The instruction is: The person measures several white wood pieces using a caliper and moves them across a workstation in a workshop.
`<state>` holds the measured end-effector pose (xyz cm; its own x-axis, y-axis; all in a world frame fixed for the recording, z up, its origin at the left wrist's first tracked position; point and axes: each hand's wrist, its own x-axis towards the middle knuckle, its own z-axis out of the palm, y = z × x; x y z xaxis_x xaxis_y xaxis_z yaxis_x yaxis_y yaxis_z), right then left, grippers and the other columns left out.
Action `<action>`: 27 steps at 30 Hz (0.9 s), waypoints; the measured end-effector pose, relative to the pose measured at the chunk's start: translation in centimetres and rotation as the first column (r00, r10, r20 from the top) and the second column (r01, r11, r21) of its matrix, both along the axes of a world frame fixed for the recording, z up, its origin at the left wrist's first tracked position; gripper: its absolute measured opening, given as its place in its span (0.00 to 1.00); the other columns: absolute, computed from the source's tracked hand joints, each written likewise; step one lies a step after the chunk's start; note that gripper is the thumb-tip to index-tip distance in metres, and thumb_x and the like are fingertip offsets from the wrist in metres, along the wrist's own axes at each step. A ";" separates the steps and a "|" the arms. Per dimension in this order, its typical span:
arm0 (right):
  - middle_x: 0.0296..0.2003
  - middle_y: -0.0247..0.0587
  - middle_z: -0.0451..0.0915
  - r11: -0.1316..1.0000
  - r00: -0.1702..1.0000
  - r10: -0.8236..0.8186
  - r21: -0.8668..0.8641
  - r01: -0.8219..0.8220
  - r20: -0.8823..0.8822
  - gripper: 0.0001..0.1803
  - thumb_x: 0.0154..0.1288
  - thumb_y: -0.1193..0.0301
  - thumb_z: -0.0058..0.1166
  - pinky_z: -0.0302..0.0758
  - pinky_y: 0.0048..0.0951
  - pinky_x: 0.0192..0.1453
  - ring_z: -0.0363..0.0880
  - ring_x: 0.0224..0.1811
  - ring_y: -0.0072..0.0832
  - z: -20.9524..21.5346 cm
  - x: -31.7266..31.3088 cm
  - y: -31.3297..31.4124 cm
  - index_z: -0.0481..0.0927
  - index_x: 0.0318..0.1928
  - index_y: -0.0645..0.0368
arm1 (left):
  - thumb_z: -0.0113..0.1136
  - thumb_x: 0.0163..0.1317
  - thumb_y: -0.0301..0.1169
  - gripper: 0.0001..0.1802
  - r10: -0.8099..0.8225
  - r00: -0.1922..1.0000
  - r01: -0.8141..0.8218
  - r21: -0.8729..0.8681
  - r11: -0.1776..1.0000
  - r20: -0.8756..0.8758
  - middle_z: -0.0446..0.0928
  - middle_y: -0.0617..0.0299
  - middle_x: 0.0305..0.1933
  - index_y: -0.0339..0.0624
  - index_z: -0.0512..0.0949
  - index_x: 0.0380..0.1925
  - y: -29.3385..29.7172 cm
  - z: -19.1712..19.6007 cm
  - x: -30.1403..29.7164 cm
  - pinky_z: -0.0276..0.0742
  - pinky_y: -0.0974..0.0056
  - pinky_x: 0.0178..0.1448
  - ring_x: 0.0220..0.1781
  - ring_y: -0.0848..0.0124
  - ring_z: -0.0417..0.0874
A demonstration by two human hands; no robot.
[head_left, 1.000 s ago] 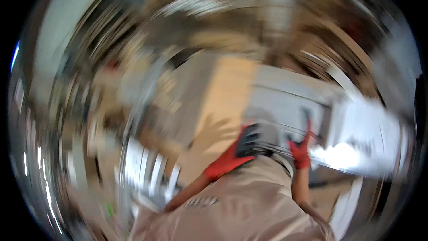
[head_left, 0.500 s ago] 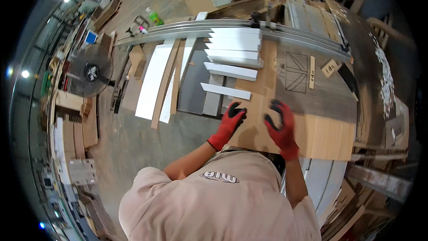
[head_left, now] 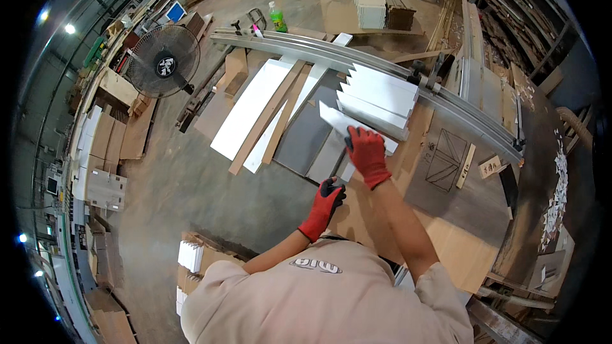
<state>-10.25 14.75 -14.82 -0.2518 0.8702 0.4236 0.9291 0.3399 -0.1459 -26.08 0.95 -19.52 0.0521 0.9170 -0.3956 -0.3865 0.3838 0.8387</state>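
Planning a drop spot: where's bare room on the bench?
Free: pale tan wooden panel, right of the bare right forearm, below the grey-brown panel; also the latter, just below its line drawing.
Crowded: sawtooth row of white boards by the silver metal rail; red-gloved right hand on a single white board.

Floor (head_left: 178, 172): grey, scuffed, concrete-looking; runs out from left edge of worktop (head_left: 468, 248). Round caged fan (head_left: 167, 60), dark, off the far left corner. Farther left: upright brown panels (head_left: 95, 134); small bright lamps (head_left: 69, 28) overhead. Beyond far right corner: rack (head_left: 554, 50) stacked with brown planks (head_left: 515, 19). Light dimmer on that side.
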 end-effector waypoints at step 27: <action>0.35 0.32 0.84 0.870 0.232 -0.111 -0.207 -0.448 -0.966 0.15 0.54 0.75 0.69 0.77 0.25 0.42 0.81 0.35 0.20 6.9 5.2 -4.5 0.81 0.43 0.61 | 0.64 0.65 0.26 0.47 0.090 0.996 -0.087 0.536 0.839 0.022 0.69 0.58 0.63 0.45 0.46 0.77 6.1 10.6 0.9 0.75 0.67 0.59 0.60 0.71 0.74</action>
